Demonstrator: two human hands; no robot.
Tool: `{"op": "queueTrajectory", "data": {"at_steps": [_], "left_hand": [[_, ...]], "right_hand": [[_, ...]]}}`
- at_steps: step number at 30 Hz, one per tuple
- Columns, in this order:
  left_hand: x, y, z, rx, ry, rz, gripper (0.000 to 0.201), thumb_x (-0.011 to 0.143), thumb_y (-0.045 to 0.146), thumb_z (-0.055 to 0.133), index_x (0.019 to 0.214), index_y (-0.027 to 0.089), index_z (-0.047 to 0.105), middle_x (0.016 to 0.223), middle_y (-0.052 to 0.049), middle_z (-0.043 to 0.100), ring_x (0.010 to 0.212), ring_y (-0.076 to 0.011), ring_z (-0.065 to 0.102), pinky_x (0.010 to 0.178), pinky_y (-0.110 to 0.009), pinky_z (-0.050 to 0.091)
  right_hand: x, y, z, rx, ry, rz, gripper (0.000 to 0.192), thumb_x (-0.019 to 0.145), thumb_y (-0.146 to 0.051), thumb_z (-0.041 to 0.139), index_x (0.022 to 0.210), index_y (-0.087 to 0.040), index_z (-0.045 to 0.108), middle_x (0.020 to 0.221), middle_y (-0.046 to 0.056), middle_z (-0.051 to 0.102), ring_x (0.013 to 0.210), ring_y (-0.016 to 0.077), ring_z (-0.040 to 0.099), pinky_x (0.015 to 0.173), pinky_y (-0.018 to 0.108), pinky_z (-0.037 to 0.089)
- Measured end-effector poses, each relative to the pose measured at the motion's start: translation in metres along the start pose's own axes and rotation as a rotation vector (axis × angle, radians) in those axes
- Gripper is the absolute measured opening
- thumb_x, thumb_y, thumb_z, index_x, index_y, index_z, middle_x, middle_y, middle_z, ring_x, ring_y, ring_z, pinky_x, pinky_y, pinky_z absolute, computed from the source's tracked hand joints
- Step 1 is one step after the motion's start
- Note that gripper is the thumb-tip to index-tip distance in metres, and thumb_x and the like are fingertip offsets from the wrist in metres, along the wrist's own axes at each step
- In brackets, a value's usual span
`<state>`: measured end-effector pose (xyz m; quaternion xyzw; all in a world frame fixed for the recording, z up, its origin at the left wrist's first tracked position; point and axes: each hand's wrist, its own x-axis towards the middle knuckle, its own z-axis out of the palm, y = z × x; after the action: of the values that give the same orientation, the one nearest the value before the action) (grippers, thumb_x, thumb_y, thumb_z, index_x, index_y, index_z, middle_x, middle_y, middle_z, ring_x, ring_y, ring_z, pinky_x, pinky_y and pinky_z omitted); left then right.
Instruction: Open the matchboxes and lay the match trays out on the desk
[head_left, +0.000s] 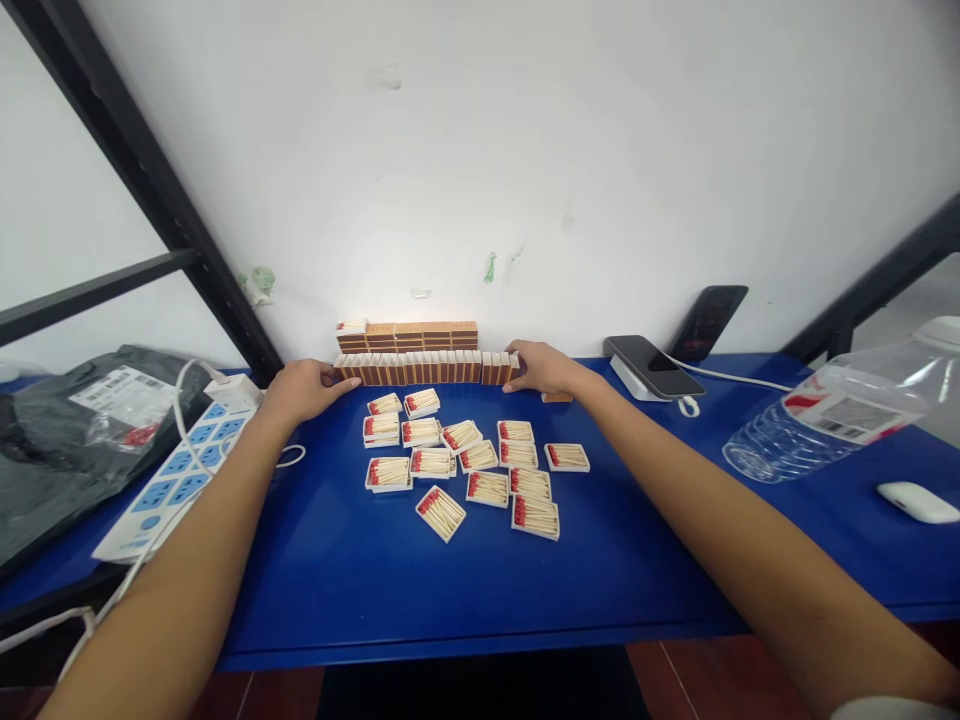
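Left hand (307, 388) pressed against the left end of a long row of brown matchbox sleeves standing on edge (425, 368); fingers curled, tips touching the end sleeve, nothing enclosed. Right hand (541, 368) pressed against the opposite end, fingers bent round the last sleeve, likewise clasping nothing on its own. Row thus squeezed between both hands, long axis running left to right, parallel to the white wall (480, 150) and close before it. Each hand equally near its own end.

Directly behind, a low stack of flat brown matchbox sleeves (409, 336), touching or nearly touching the row. Nearer the viewer, scattered open white trays of red-tipped matches (465, 465) on the blue table (360, 580), well apart from both hands.

Farther out: white power strip with blue sockets (176, 470) at left beside a dark plastic bag with a printed label (75, 420), text too small to read; at right, dark phone on a white stand (654, 367), clear plastic water bottle lying on its side (817, 420), label illegible.
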<state>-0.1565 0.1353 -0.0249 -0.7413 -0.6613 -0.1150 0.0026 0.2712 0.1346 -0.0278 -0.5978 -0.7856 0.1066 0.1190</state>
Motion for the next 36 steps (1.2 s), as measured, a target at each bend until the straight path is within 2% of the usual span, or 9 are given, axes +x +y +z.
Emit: {"op": "queueTrajectory", "data": {"at_steps": [7, 14, 19, 28, 34, 36], "left_hand": [[-0.001, 0.002, -0.002, 0.02, 0.001, 0.0, 0.069, 0.084, 0.084, 0.052, 0.088, 0.02, 0.079, 0.095, -0.012, 0.081, 0.088, -0.033, 0.074, 0.071, -0.036, 0.05], [-0.003, 0.004, -0.003, 0.011, -0.003, -0.015, 0.068, 0.084, 0.082, 0.054, 0.092, 0.02, 0.08, 0.094, -0.012, 0.081, 0.089, -0.0336, 0.074, 0.069, -0.036, 0.049], [-0.003, 0.004, -0.003, 0.017, 0.001, -0.004, 0.067, 0.085, 0.081, 0.054, 0.09, 0.019, 0.079, 0.093, -0.012, 0.081, 0.088, -0.0335, 0.074, 0.068, -0.036, 0.047], [-0.002, 0.004, -0.002, -0.001, 0.001, 0.01, 0.064, 0.084, 0.079, 0.055, 0.09, 0.02, 0.079, 0.094, -0.012, 0.081, 0.089, -0.0325, 0.074, 0.07, -0.036, 0.048], [-0.003, 0.002, -0.002, 0.004, -0.004, 0.014, 0.063, 0.086, 0.078, 0.055, 0.09, 0.02, 0.079, 0.094, -0.012, 0.081, 0.088, -0.0321, 0.074, 0.07, -0.035, 0.049], [-0.003, 0.001, -0.002, -0.011, -0.009, 0.011, 0.063, 0.087, 0.078, 0.055, 0.091, 0.02, 0.079, 0.095, -0.012, 0.081, 0.089, -0.0313, 0.074, 0.071, -0.035, 0.05]], "right_hand": [[0.0, -0.007, 0.013, 0.026, 0.11, -0.023, 0.056, 0.079, -0.034, 0.089, 0.127, -0.018, 0.065, 0.118, 0.013, 0.075, 0.106, 0.0318, 0.07, 0.088, 0.039, 0.052], [-0.002, -0.008, 0.015, 0.051, 0.144, -0.057, 0.041, 0.085, -0.039, 0.085, 0.116, -0.019, 0.067, 0.114, 0.011, 0.075, 0.1, 0.0301, 0.069, 0.083, 0.038, 0.051], [0.001, -0.006, 0.017, 0.072, 0.151, -0.061, 0.039, 0.085, -0.038, 0.085, 0.113, -0.018, 0.067, 0.112, 0.011, 0.074, 0.098, 0.0294, 0.069, 0.083, 0.037, 0.051], [0.003, -0.004, 0.019, 0.224, 0.162, -0.162, 0.057, 0.082, -0.04, 0.086, 0.131, -0.02, 0.064, 0.134, 0.012, 0.069, 0.121, 0.0318, 0.064, 0.103, 0.045, 0.051], [0.027, -0.009, 0.015, 0.221, 0.034, -0.198, 0.071, 0.073, -0.042, 0.093, 0.135, -0.02, 0.066, 0.145, 0.014, 0.064, 0.131, 0.0343, 0.061, 0.11, 0.045, 0.049], [0.033, -0.011, 0.014, 0.185, 0.003, -0.191, 0.067, 0.072, -0.044, 0.094, 0.13, -0.019, 0.069, 0.141, 0.015, 0.067, 0.128, 0.0364, 0.063, 0.107, 0.046, 0.051]]}}
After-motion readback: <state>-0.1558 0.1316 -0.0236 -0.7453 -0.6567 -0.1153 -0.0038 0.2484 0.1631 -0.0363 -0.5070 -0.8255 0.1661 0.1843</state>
